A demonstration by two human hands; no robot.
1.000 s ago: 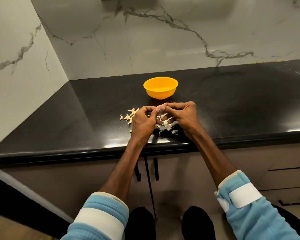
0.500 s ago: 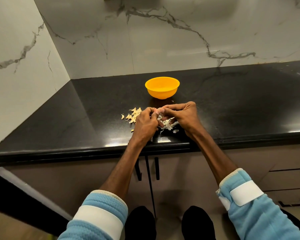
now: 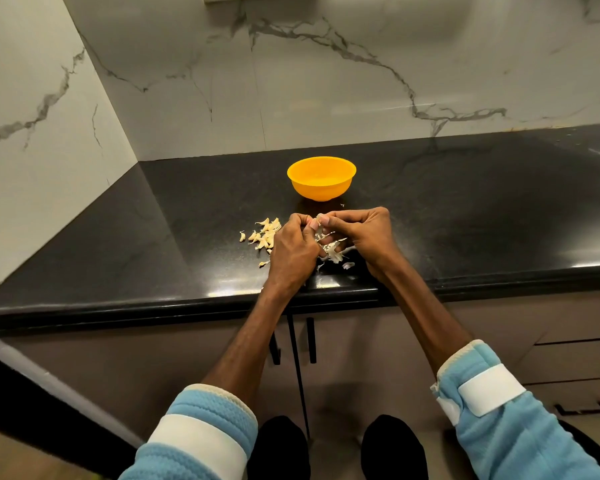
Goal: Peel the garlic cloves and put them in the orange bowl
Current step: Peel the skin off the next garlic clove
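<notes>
L hand (image 3: 291, 251) & R hand (image 3: 364, 233) are curled, fingertips together, pinching a clove (image 3: 318, 226), mostly hidden. Skins (image 3: 333, 253) lie beneath, garlic pile (image 3: 265, 233) just left. Bowl (image 3: 321, 188) sits behind, apart.

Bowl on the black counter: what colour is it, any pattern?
The bowl is plain orange-yellow, no pattern; the head view shows it.

**A:** What carries the scene?

**B:** A glossy black stone tabletop (image 3: 465, 209), its front edge catching the light.

**A:** And on it?

**B:** A round orange plastic bowl (image 3: 321, 190) stands toward the back. Nearer the front lies a loose heap of pale yellow garlic cloves (image 3: 265, 233), with a lone clove (image 3: 264, 264) just apart. White papery peel scraps (image 3: 333, 256) lie to their right.
</notes>
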